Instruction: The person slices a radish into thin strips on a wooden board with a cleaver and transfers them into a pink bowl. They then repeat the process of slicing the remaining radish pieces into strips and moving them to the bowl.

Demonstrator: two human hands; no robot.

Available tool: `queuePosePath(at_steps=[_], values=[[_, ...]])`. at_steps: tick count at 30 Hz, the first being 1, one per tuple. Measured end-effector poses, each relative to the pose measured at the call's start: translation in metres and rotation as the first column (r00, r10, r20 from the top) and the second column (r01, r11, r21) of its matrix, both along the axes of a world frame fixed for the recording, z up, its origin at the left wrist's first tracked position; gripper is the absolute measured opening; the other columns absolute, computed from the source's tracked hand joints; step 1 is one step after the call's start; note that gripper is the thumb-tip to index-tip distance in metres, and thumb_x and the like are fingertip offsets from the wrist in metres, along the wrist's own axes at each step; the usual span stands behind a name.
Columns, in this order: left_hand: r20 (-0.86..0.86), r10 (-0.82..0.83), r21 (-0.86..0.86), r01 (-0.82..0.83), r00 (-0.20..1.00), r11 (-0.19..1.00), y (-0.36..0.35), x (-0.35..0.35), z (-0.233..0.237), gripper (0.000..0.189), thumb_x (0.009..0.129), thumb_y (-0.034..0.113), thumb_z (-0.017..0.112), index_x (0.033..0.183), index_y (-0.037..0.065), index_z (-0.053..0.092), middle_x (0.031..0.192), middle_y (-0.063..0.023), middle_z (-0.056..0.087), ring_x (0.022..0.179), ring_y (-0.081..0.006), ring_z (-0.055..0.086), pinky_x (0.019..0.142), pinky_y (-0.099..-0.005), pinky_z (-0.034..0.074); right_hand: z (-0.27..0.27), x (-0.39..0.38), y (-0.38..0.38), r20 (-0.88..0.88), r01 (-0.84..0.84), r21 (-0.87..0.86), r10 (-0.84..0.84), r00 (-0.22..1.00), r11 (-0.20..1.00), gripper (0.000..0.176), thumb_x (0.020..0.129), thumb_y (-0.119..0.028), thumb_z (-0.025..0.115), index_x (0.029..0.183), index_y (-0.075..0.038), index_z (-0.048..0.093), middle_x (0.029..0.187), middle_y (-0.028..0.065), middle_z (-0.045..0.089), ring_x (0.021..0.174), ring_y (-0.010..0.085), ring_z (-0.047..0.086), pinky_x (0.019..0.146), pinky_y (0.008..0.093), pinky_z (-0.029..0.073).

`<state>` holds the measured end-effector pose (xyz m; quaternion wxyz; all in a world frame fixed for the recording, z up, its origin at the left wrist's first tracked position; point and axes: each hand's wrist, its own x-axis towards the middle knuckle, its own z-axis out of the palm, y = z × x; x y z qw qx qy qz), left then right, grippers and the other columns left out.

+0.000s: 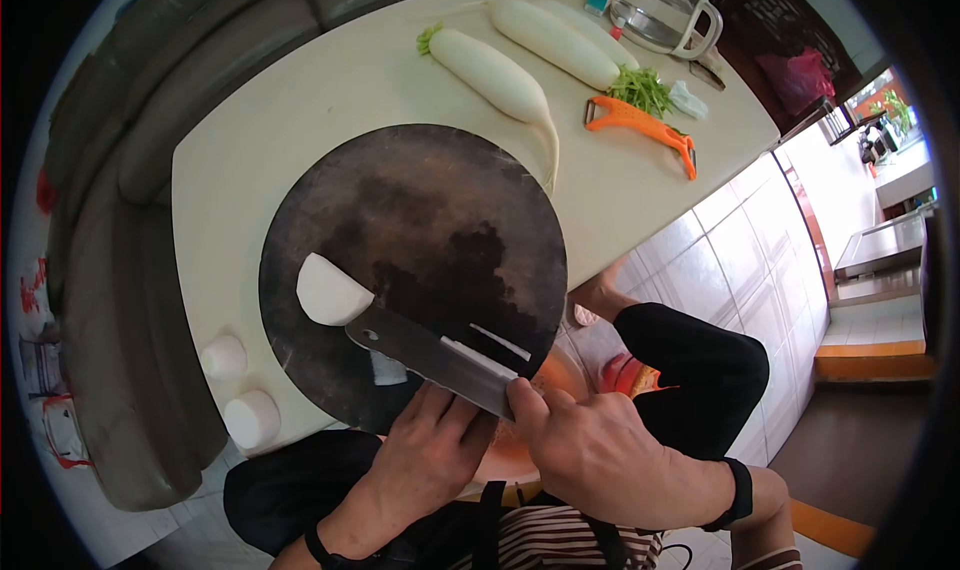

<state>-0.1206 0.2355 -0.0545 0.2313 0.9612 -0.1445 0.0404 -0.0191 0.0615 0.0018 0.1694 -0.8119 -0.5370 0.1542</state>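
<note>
My right hand (605, 450) grips the handle of a cleaver (425, 355), whose broad blade points up and left over the round dark cutting board (400, 190). My left hand (425, 450) is at the board's near edge, fingers bent and together against the blade's near side; whatever is under them is hidden. A white radish strip (480, 362) lies along the blade, and a thin radish sliver (500, 342) is just beyond it. A cut half-round radish chunk (332, 292) sits by the blade's tip. A pale flat piece (388, 370) shows partly beneath the cleaver.
Two radish chunks (252, 418) stand at the table's left edge. Whole white radishes (495, 75), an orange peeler (640, 125), green leaf trimmings (640, 92) and a glass pot (660, 15) are toward the back right. A basin (510, 450) is below my hands.
</note>
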Motion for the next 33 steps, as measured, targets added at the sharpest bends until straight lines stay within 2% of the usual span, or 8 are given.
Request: queuePosePath(at_steps=[2,9,12,15,17,20,23,33], values=[[0.018,-0.005,-0.011,0.005,1.000,1.000,0.001,0.000,-0.001,0.036,0.077,0.009,0.061,0.109,-0.006,0.065,0.116,-0.0177,0.054,0.113,-0.0390,0.051,0.098,-0.0468,0.049,0.000,0.000,0.001,-0.075,0.080,-0.059,-0.084,0.994,0.995,0.041,0.077,0.001,0.060,0.116,0.010,0.051,0.067,0.0178,0.061,0.053,0.0308,0.062,0.045,0.0383,0.046],[0.088,0.012,-0.022,-0.010,0.996,1.000,0.000,0.003,-0.001,0.042,0.078,0.007,0.059,0.116,-0.009,0.061,0.119,-0.0188,0.054,0.116,-0.0383,0.051,0.101,-0.0472,0.047,0.006,0.006,-0.009,-0.186,0.113,-0.083,-0.126,0.974,0.990,0.041,0.076,0.001,0.061,0.115,0.010,0.052,0.066,0.0168,0.060,0.053,0.0317,0.061,0.046,0.0396,0.044],[0.054,-0.005,-0.024,0.006,0.999,1.000,0.001,0.003,0.000,0.038,0.077,0.008,0.060,0.111,-0.007,0.064,0.115,-0.0179,0.055,0.114,-0.0376,0.052,0.101,-0.0471,0.047,0.012,0.003,-0.014,-0.182,0.075,-0.024,-0.078,0.980,0.997,0.040,0.074,-0.001,0.063,0.109,0.011,0.047,0.062,0.0168,0.059,0.049,0.0336,0.062,0.042,0.0395,0.047],[0.032,0.005,-0.048,-0.003,0.999,0.999,0.002,0.003,-0.001,0.032,0.076,0.009,0.061,0.104,-0.006,0.067,0.111,-0.0162,0.056,0.111,-0.0368,0.053,0.099,-0.0461,0.048,0.018,0.003,-0.017,-0.209,0.066,-0.082,-0.082,0.974,0.994,0.037,0.075,-0.001,0.062,0.107,0.011,0.049,0.062,0.0165,0.058,0.048,0.0317,0.062,0.041,0.0395,0.046],[0.032,0.000,-0.014,0.000,0.999,1.000,0.002,0.003,-0.001,0.027,0.076,0.009,0.062,0.098,-0.004,0.068,0.108,-0.0146,0.056,0.110,-0.0359,0.054,0.097,-0.0448,0.049,0.017,0.001,-0.021,-0.202,0.072,-0.184,-0.109,0.973,0.980,0.042,0.077,0.001,0.061,0.117,0.009,0.051,0.071,0.0170,0.060,0.052,0.0305,0.061,0.045,0.0382,0.044],[0.031,-0.005,-0.018,0.005,1.000,1.000,0.003,0.003,0.000,0.027,0.076,0.009,0.062,0.099,-0.004,0.068,0.108,-0.0141,0.056,0.109,-0.0359,0.055,0.096,-0.0449,0.049,0.017,-0.003,-0.018,-0.140,0.079,-0.216,-0.111,0.984,0.973,0.041,0.077,0.001,0.061,0.116,0.009,0.050,0.073,0.0177,0.061,0.053,0.0307,0.062,0.045,0.0381,0.045],[0.049,-0.002,-0.021,0.003,0.999,1.000,0.002,0.003,-0.002,0.026,0.076,0.010,0.063,0.097,-0.004,0.069,0.109,-0.0142,0.057,0.107,-0.0359,0.055,0.094,-0.0446,0.051,0.002,0.001,-0.008,-0.161,0.079,-0.063,-0.088,0.983,0.995,0.040,0.077,0.002,0.060,0.115,0.010,0.051,0.072,0.0176,0.061,0.053,0.0313,0.062,0.045,0.0386,0.045],[0.115,0.015,-0.001,-0.015,0.993,1.000,0.002,0.001,-0.006,0.037,0.076,0.008,0.061,0.109,-0.009,0.065,0.120,-0.0174,0.057,0.116,-0.0351,0.054,0.098,-0.0443,0.051,0.002,0.011,-0.011,-0.233,0.117,-0.060,-0.128,0.964,0.991,0.041,0.076,0.002,0.060,0.115,0.010,0.053,0.059,0.0159,0.057,0.052,0.0314,0.062,0.045,0.0396,0.043]])
